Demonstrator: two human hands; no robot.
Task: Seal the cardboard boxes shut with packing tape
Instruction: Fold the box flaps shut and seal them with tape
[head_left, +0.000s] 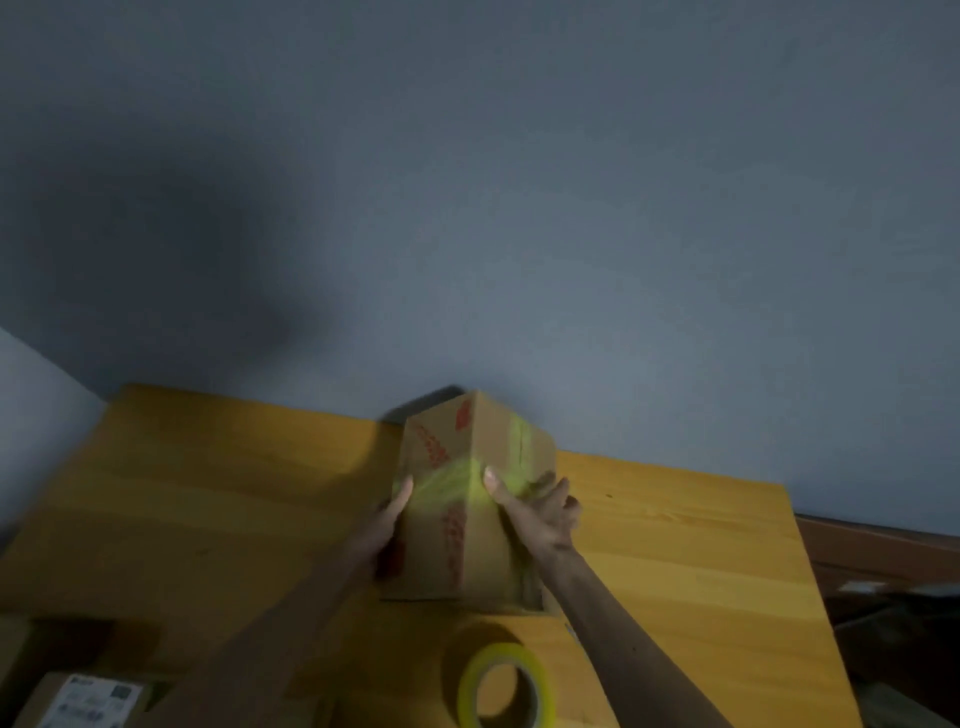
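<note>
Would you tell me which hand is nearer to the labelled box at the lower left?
Left. The left hand holds the upright box by its left side, closer to the labelled box; the right hand holds its right side, farther away.

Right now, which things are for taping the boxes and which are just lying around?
For the job: cardboard box, gripped by left hand and right hand; yellow tape roll; labelled box, probably.
Lying about: dark clutter right of the wooden table.

Matt brown cardboard box (467, 499), glossy yellow tape roll (506, 686), smooth wooden table (675, 545).
</note>
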